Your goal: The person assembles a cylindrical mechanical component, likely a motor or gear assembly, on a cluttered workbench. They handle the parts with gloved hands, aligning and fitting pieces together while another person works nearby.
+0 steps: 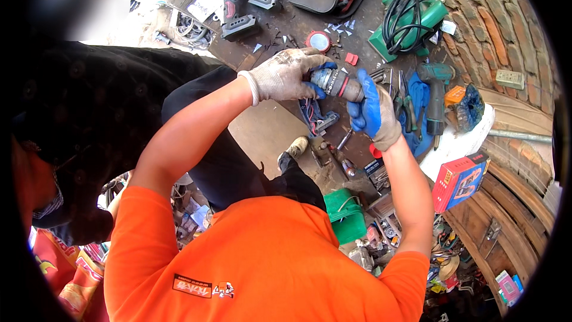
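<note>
Motor housing [337, 83], a grimy grey cylinder with a red band, sits in mid-air above the counter [280, 24], between both gloved hands. I see my left hand [286, 74] wrapped around its rear end and my right hand [372, 113], blue-palmed, pinching its front end; each grip is pressed closed on the part. Below it lies a blue tool shell [319, 120]. Nearby: green sander [411, 21], teal drill [436, 92], red round lid [319, 41], pliers [406, 104].
</note>
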`<action>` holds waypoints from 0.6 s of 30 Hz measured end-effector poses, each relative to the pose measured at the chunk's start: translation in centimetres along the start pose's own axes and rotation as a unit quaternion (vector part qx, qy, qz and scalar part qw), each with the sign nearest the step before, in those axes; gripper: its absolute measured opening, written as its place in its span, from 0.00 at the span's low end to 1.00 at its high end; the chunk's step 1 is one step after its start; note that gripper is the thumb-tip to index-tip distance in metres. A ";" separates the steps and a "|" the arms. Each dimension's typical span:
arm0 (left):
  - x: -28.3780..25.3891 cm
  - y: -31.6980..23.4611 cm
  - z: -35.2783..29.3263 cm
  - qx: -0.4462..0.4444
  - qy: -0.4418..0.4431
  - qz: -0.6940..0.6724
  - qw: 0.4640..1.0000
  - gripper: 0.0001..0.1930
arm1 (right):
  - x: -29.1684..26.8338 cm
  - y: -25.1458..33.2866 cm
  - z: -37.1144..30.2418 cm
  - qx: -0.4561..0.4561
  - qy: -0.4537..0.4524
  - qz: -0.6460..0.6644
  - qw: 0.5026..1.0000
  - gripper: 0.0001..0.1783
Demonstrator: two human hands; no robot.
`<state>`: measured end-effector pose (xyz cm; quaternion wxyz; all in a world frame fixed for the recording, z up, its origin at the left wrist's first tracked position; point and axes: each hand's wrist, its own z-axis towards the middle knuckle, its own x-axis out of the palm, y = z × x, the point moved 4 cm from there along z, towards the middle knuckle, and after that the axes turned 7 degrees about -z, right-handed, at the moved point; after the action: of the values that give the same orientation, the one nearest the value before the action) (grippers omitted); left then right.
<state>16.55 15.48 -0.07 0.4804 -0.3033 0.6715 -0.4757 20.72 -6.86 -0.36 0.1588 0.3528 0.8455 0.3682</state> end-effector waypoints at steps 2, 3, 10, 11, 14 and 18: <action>0.0 0.5 -0.1 0.003 -0.010 -0.007 1.000 0.37 | -0.7 2.3 -0.2 -0.164 -0.079 -0.189 0.965 0.34; 0.1 0.5 -0.1 0.002 -0.006 0.000 1.000 0.37 | -0.4 3.0 -0.4 -0.341 -0.187 -0.343 0.855 0.33; 0.2 0.2 0.2 0.019 -0.005 0.032 0.999 0.38 | 0.8 -0.4 0.1 -0.076 -0.049 0.017 0.996 0.33; 0.1 0.3 0.2 0.016 -0.004 0.036 0.999 0.38 | 0.3 -1.7 0.9 0.000 -0.015 0.071 0.997 0.34; -0.2 0.6 0.1 -0.008 0.001 0.008 1.000 0.38 | -0.3 2.3 -0.2 -0.151 -0.077 -0.172 0.970 0.34; -0.1 0.6 0.1 0.001 0.010 -0.011 1.000 0.38 | 0.8 2.8 -1.5 -0.454 -0.183 -0.477 0.730 0.34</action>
<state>16.74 15.70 -0.57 0.4686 -0.3058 0.6721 -0.4849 20.70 -5.67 2.73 0.6063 -0.1500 0.5896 0.5120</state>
